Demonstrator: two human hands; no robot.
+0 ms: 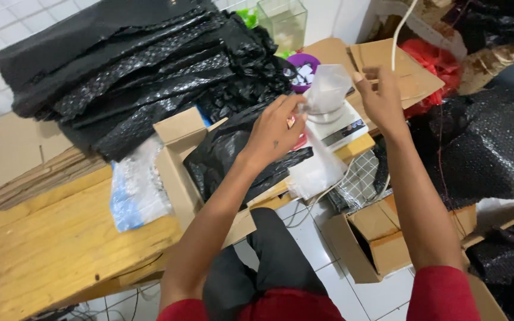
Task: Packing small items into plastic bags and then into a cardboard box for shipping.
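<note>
Above the small white scale (pixel 337 122), at the far middle of the scene, both hands are up and working a clear plastic bag (pixel 328 89). The left hand (pixel 275 128) pinches the bag's lower left edge between thumb and fingertips, a firm grasp on the plastic. The right hand (pixel 381 98) comes in from the right side, fingers curled at the bag's upper right edge; it looks to be touching the film, though whether it truly grips it I cannot tell from here. The bag hangs just over the scale's round platform, close to it, and contact between them is unclear. Just beyond sits a purple round container (pixel 303 65), and farther back a clear glass box (pixel 284 21). Left of the hands, an open cardboard box (pixel 176 160) holds crumpled black plastic bags (pixel 221 157), and a big heap of black plastic sheets (pixel 132 71) fills the far left. A blue-and-clear packet (pixel 135 190) lies on the wooden table (pixel 60 249) near left. On the right, black bubble wrap (pixel 483 142) spreads wide, with a red bag (pixel 441 68) behind and another cardboard box (pixel 382 238) on the tiled floor.
</note>
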